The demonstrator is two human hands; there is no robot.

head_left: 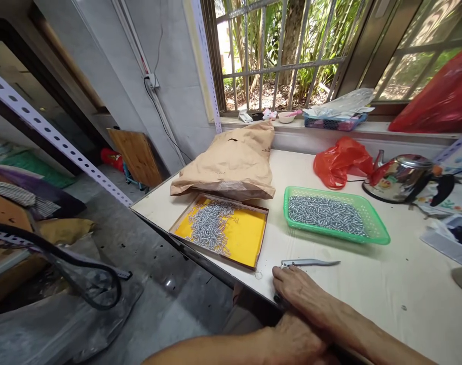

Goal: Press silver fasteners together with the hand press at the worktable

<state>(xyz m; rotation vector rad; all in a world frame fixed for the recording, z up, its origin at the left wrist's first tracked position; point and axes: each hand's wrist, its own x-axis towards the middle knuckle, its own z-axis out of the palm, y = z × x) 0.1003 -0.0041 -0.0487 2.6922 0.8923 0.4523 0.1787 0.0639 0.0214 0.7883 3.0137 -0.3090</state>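
Observation:
My right hand [294,286] is at the front table edge with its fingers curled downward; what they close on is hidden. Just beyond its knuckles lies a slim grey metal tool with a long tapering handle [314,262]. My left hand [297,337] is lower and nearer to me, partly behind my right forearm, its fingers out of sight. To the left of the tool is a shallow tray [252,238] with a yellow bottom, holding a heap of small silver metal pins [210,228]. A green plastic basket [379,234] farther right holds many similar small metal pieces [325,215].
A large brown paper sack [231,157] rests behind the tray. At the back right are a red plastic bag [343,159] and a steel kettle [400,177]. A grey bin [449,238] stands at the right. The table's left edge [155,228] drops to the floor.

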